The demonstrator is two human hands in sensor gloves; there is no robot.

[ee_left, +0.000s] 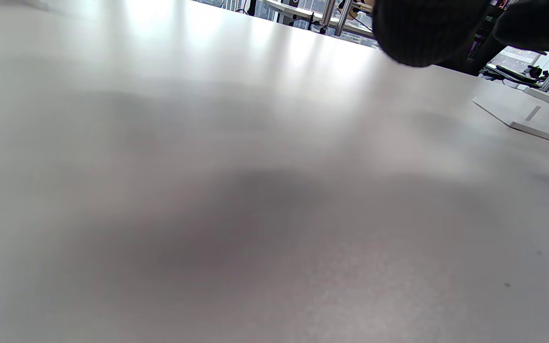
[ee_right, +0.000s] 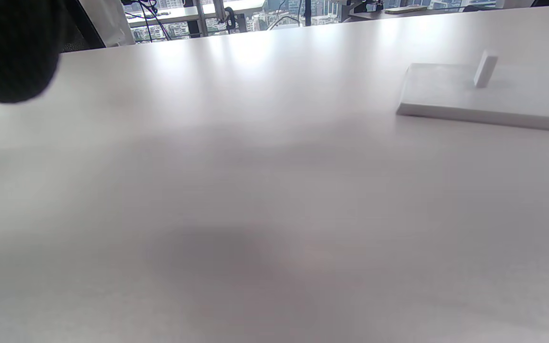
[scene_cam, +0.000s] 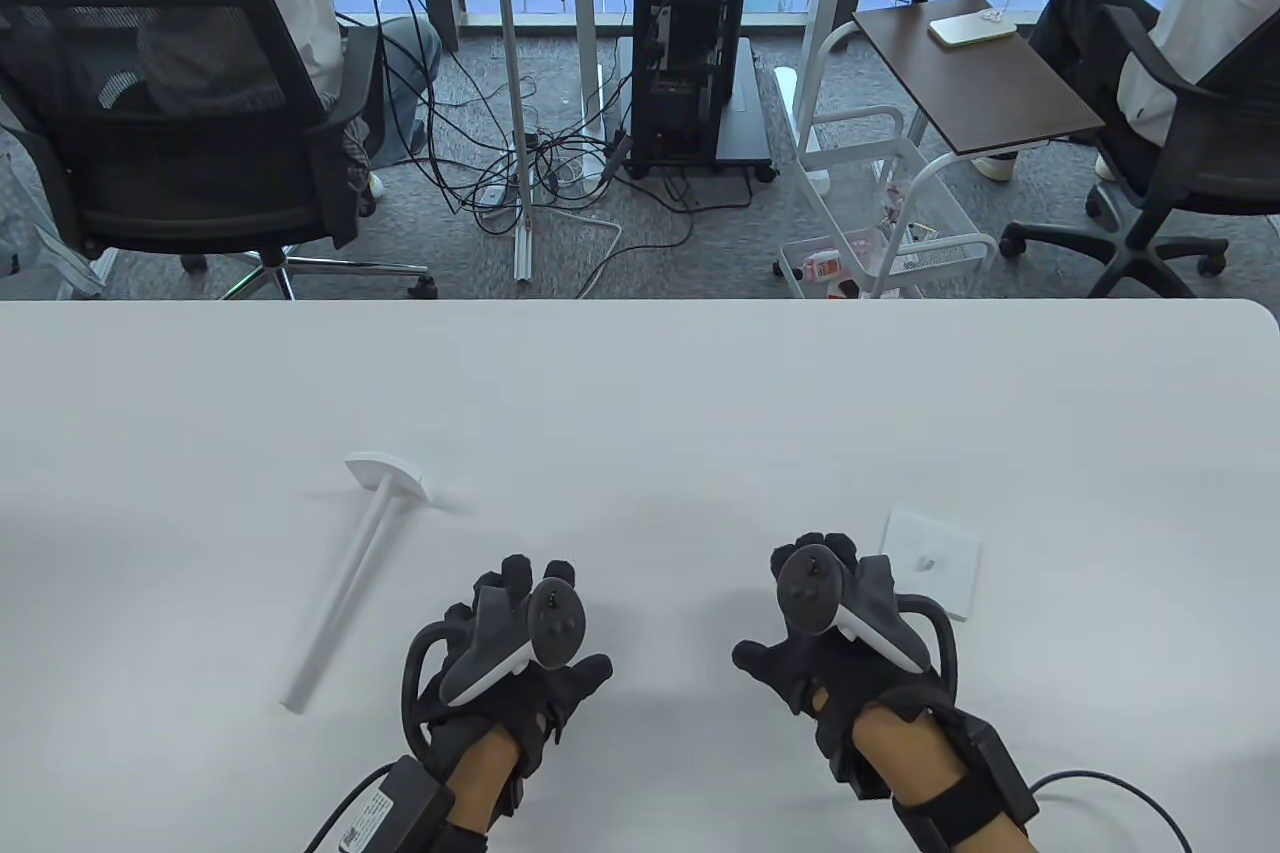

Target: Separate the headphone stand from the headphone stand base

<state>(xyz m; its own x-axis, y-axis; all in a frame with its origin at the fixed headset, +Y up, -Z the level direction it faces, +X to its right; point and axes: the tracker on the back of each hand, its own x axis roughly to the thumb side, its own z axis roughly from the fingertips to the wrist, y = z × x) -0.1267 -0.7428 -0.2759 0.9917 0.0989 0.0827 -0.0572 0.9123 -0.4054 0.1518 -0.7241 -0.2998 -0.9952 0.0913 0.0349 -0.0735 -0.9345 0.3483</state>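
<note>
The white headphone stand (scene_cam: 352,571), a long rod with a flat curved top piece, lies on its side on the white table, left of my hands. The white square stand base (scene_cam: 930,560) with a small peg lies flat at the right, apart from the stand; it also shows in the right wrist view (ee_right: 484,97) and in the left wrist view (ee_left: 527,119). My left hand (scene_cam: 510,638) rests low over the table right of the rod and holds nothing. My right hand (scene_cam: 830,628) rests just left of the base and holds nothing.
The table's far edge (scene_cam: 640,301) runs across the middle of the table view. Beyond it are office chairs, a computer tower, cables and a white cart on the floor.
</note>
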